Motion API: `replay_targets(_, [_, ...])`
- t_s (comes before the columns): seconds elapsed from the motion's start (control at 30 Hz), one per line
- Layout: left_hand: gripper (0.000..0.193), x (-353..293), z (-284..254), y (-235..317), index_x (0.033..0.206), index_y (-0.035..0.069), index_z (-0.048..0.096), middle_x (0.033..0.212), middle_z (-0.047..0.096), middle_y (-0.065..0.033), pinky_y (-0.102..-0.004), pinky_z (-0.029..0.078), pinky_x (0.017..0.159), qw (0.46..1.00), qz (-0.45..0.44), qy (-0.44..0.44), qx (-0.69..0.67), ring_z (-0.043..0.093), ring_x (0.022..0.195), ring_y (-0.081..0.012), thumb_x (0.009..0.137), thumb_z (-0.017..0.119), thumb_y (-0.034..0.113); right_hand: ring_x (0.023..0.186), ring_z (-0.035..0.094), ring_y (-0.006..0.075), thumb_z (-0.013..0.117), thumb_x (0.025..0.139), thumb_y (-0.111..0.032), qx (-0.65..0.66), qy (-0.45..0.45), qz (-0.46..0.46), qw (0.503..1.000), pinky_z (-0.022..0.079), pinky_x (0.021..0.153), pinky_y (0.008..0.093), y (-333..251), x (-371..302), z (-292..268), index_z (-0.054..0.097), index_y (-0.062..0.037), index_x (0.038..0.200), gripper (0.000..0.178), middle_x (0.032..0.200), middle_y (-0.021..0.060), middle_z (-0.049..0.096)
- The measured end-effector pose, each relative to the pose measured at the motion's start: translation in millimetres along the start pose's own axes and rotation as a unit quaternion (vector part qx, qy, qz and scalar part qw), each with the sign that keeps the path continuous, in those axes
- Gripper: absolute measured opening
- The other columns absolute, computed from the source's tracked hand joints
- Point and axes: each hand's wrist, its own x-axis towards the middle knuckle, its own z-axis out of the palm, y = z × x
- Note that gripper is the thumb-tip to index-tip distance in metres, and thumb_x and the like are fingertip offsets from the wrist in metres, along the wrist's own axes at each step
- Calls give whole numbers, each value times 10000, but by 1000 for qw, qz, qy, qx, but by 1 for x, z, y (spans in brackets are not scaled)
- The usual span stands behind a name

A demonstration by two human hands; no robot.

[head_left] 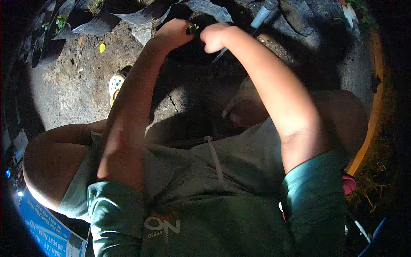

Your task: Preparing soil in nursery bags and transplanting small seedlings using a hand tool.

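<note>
Both of my arms reach forward to the far middle, over black plastic grow bags. My left hand (174,34) is closed, its fingertips in shadow beside the small green leaves of a seedling (194,28). Just right of those leaves, my right hand (216,36) is curled, knuckles up, with its fingertips hidden in the dark. The rim of a black grow bag (209,7) rises just behind the hands. What either hand grips, if anything, cannot be made out.
More grow bags (92,23) with soil stand along the far left, others (295,17) at the far right. A grey-blue tube (263,15) lies beyond my right hand. On the ground are a yellow leaf (102,47) and a pale clog (115,84). A blue printed sheet (51,227) is lower left.
</note>
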Motion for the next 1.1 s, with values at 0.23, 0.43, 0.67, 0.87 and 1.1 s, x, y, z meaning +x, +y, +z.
replay_targets(0.23, [266,0,0,-1,869,23,623,813,605,-197,-412,474,726,1000,-10,-14,-7,586,807,-350,685,627,214,808,600,305,549,676,-280,41,-19,-52,998,462,715,402,5,-1,-1,652,-38,845,312,839,166,630])
replay_targets(0.43, [242,3,3,-2,858,16,623,799,601,-211,-420,474,716,1000,9,-26,-13,584,805,-353,699,609,197,897,587,298,556,689,-283,67,38,-15,997,464,774,392,-2,-1,0,633,-42,907,334,936,161,616])
replay_targets(0.67, [407,-5,20,13,997,-16,555,972,592,-193,-437,440,856,974,-117,-127,146,571,938,-321,692,678,224,992,526,239,568,680,-208,-82,97,10,992,437,793,398,10,-4,5,640,-86,919,278,936,72,617])
replay_targets(0.87, [458,-13,28,35,1205,-31,445,1346,287,-216,-445,277,1006,938,-183,-218,196,219,1281,-361,789,473,158,1159,381,192,531,700,-173,-112,88,8,990,279,967,369,5,-7,23,640,-109,964,293,1074,10,579])
replay_targets(1.1, [477,-20,22,37,1165,-54,448,1281,365,-220,-459,240,1021,969,-131,-143,154,288,1231,-376,758,509,188,1143,401,218,523,678,-166,-41,68,12,997,266,998,382,-1,-8,20,639,-65,944,307,1042,54,586])
